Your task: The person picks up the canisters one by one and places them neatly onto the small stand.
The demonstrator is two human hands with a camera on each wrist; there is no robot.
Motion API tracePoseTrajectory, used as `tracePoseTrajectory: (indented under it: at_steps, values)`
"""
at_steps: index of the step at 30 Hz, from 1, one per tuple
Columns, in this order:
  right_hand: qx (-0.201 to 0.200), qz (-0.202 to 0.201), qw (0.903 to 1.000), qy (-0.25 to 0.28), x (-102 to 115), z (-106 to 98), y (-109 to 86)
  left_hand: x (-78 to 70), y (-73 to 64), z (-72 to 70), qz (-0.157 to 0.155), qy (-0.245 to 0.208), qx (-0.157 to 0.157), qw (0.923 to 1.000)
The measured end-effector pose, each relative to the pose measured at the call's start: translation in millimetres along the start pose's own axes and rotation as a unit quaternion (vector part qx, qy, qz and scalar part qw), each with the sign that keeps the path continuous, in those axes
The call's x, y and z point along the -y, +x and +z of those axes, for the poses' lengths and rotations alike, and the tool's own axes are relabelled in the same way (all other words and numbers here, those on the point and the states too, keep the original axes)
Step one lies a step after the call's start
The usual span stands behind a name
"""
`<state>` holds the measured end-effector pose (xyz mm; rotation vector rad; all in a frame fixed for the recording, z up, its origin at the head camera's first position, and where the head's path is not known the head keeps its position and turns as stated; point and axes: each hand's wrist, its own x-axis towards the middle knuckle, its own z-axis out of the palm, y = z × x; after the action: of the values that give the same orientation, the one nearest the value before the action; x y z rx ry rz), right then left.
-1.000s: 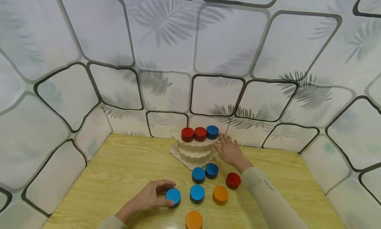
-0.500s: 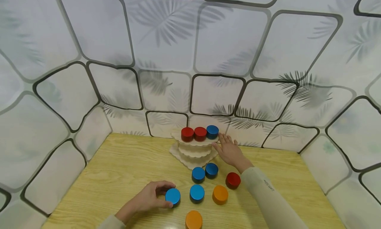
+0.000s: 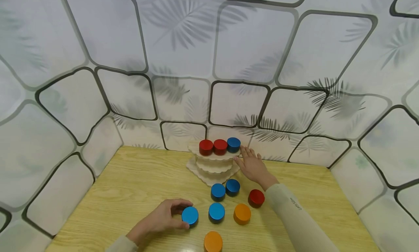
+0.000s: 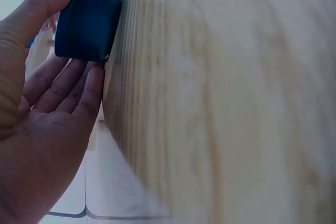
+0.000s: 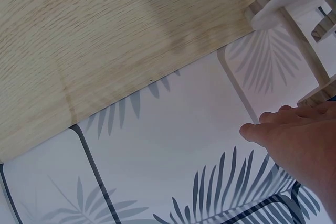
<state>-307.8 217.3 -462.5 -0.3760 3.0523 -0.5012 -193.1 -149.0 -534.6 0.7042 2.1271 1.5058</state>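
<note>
My left hand [image 3: 163,217] holds a light-blue round block [image 3: 190,216] on the table, thumb on the near side and curled fingers on the far side. In the left wrist view, that blue block [image 4: 89,23] sits between thumb and fingers. At the back, my right hand [image 3: 254,168] reaches with straight fingers to the right edge of a tiered wooden stand [image 3: 214,167]. Whether they touch the dark-blue block [image 3: 234,145] on its top tier cannot be told. Two red blocks, a left one [image 3: 206,147] and a middle one [image 3: 220,147], share that tier.
Before the stand lie more blue blocks, one of them light blue [image 3: 216,212], a red block [image 3: 256,198] and two orange blocks, one at the right [image 3: 242,214] and one nearer [image 3: 213,242]. A patterned cloth wall [image 3: 183,99] rises behind the wooden table [image 3: 137,179].
</note>
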Motion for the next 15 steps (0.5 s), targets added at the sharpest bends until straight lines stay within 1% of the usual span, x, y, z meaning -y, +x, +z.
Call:
tracePoseTrajectory:
  at_steps: [4,9,15]
  values:
    - [-0.001,0.0,1.0,0.002,0.7,-0.6,-0.7,-2.2,-0.6,-0.5,-0.006,0.009,-0.001,0.9999]
    - [-0.001,-0.001,1.0,0.001,1.1,-0.7,-1.0,-4.6,-1.2,-0.2,-0.004,0.023,-0.007,0.9997]
    - [0.002,0.002,1.0,-0.001,1.1,-0.3,-0.8,-6.9,-2.1,0.7,-0.003,0.016,-0.01,0.9998]
